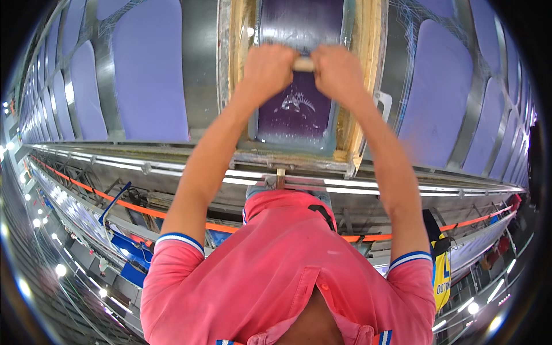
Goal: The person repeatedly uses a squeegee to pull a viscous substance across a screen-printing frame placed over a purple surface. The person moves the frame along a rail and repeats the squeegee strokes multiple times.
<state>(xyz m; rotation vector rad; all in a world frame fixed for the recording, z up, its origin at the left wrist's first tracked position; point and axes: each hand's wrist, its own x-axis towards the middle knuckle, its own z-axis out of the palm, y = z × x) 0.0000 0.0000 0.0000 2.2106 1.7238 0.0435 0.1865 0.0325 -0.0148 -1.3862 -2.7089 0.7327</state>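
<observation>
Both my arms reach forward over a printing screen [294,123], a purple mesh panel set in a wooden frame [371,63]. My left hand [269,70] and my right hand [338,73] are closed side by side round a pale squeegee handle [303,64], which shows only in the short gap between the fists. The squeegee's blade is hidden. Pale streaked marks lie on the mesh just nearer to me than the fists, and a wet-looking, glossy stretch extends beyond them.
Lilac cut fabric panels [149,72] lie flat on the dark table left of the frame, with more panels [440,92] to its right. A metal rail [368,183] runs along the table's near edge. Behind me are an orange strip [144,210] and a yellow cloth item [441,282].
</observation>
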